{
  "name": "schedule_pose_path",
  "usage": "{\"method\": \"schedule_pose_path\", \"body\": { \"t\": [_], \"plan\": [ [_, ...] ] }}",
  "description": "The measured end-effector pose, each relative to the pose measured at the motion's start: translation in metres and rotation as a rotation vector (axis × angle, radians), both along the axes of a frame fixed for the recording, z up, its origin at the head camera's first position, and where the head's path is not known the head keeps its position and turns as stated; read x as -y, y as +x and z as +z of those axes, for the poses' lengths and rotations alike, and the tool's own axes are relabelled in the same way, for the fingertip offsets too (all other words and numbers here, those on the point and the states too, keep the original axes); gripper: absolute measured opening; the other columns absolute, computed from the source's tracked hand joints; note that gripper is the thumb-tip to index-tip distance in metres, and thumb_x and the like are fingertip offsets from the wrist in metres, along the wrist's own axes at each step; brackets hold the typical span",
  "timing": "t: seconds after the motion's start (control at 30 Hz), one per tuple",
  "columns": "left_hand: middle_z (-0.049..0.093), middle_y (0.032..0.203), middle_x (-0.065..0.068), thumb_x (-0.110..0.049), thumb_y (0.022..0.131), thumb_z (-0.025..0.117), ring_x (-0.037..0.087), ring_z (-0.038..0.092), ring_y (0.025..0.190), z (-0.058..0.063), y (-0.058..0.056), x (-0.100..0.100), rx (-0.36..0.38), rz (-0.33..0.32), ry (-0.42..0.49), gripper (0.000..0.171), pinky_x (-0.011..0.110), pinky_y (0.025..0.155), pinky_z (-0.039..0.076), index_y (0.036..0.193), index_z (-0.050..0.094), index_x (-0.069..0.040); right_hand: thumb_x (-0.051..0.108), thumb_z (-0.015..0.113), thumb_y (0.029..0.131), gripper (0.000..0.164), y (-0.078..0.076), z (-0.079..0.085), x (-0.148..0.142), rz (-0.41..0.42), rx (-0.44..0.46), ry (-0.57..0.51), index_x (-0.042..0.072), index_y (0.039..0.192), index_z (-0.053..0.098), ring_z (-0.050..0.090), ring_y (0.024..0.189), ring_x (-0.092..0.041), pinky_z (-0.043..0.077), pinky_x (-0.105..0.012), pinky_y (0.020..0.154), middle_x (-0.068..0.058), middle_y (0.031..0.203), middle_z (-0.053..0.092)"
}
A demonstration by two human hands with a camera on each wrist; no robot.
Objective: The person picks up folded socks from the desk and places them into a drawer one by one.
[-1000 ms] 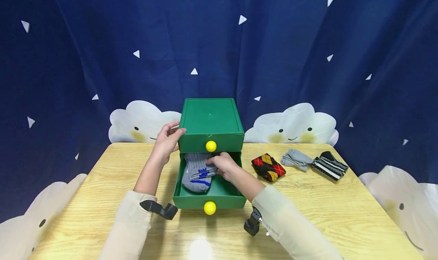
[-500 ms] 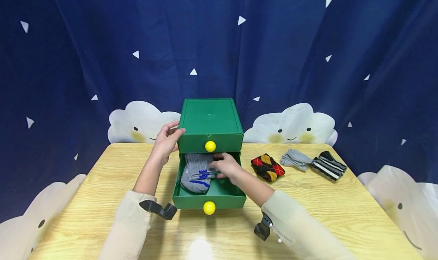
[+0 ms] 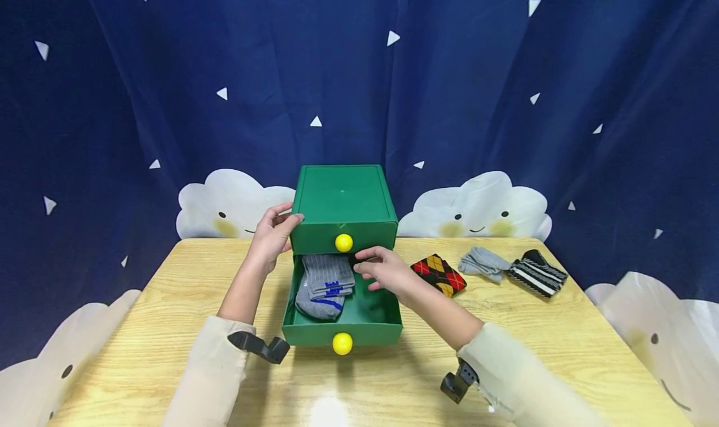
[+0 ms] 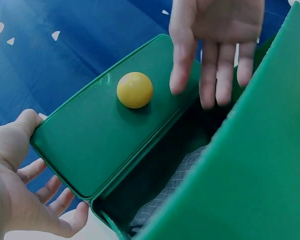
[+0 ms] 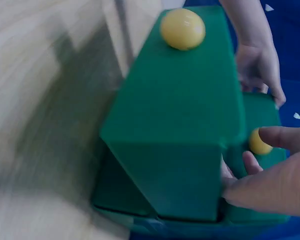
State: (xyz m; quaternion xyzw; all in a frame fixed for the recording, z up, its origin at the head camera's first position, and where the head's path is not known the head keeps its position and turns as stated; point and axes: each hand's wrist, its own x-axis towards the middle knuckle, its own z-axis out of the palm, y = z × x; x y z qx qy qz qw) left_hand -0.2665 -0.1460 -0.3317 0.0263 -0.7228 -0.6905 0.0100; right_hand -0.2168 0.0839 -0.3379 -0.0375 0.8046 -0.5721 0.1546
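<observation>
A green two-drawer cabinet (image 3: 344, 196) with yellow knobs stands mid-table, its top drawer closed and its bottom drawer (image 3: 371, 334) pulled out. My left hand (image 3: 272, 235) holds the cabinet's front left edge, thumb at the upper corner and fingers along the side. Inside the bottom drawer, folded grey ribbed socks (image 3: 328, 277) with blue marks lie toward the left. Over that drawer's right side, my right hand (image 3: 389, 273) holds nothing, its fingers loosely extended just right of the socks. The left wrist view shows those right-hand fingers (image 4: 222, 75) pointing down beside the upper yellow knob (image 4: 135, 90).
Right of the cabinet lie a folded red, black and yellow argyle sock bundle (image 3: 440, 274), a grey pair (image 3: 483, 263) and a black-and-white striped pair (image 3: 538, 273). A blue curtain (image 3: 348, 71) with white clouds hangs behind the wooden table (image 3: 208, 277).
My right hand has let go of the grey socks and drawn back to the right, its fingers spreading. My left hand keeps its place on the cabinet edge.
</observation>
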Motion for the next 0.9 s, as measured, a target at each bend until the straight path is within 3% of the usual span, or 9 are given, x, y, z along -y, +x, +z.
{"method": "schedule_pose_path", "body": {
  "t": [0.27, 0.53, 0.73, 0.9],
  "plan": [
    [0.038, 0.144, 0.013, -0.029, 0.092, 0.056, 0.029, 0.041, 0.13, 0.001, 0.0, 0.0, 0.005, 0.001, -0.004, 0.056, 0.055, 0.103, 0.036, 0.143, 0.035, -0.018, 0.02, 0.053, 0.094, 0.036, 0.005, 0.021, -0.036, 0.045, -0.013, -0.01, 0.003, 0.126, 0.049, 0.057, 0.104, -0.028, 0.053, -0.033, 0.081, -0.017, 0.125, 0.052],
    [0.038, 0.144, 0.013, -0.028, 0.092, 0.055, 0.029, 0.041, 0.13, 0.003, 0.0, 0.0, -0.002, 0.0, -0.002, 0.056, 0.055, 0.103, 0.036, 0.143, 0.034, -0.017, 0.022, 0.052, 0.094, 0.043, 0.0, 0.03, -0.077, -0.032, -0.048, -0.014, 0.0, 0.13, 0.046, 0.059, 0.085, -0.01, 0.053, -0.026, 0.073, -0.018, 0.126, 0.05],
    [0.037, 0.144, 0.013, -0.029, 0.092, 0.055, 0.03, 0.04, 0.131, 0.004, 0.001, 0.0, 0.0, -0.001, -0.009, 0.056, 0.055, 0.103, 0.036, 0.143, 0.034, -0.017, 0.025, 0.052, 0.094, 0.047, -0.017, 0.014, -0.115, -0.112, -0.052, 0.068, 0.0, 0.134, 0.043, 0.058, 0.083, -0.006, 0.054, -0.028, 0.075, -0.019, 0.128, 0.051],
    [0.038, 0.143, 0.013, -0.028, 0.092, 0.056, 0.03, 0.041, 0.13, 0.003, 0.001, 0.0, 0.008, 0.003, -0.009, 0.055, 0.055, 0.102, 0.037, 0.142, 0.035, -0.018, 0.026, 0.048, 0.097, 0.049, -0.027, -0.015, -0.144, -0.161, -0.041, 0.174, -0.001, 0.136, 0.039, 0.057, 0.094, -0.017, 0.053, -0.032, 0.078, -0.024, 0.132, 0.046]
  ]
}}
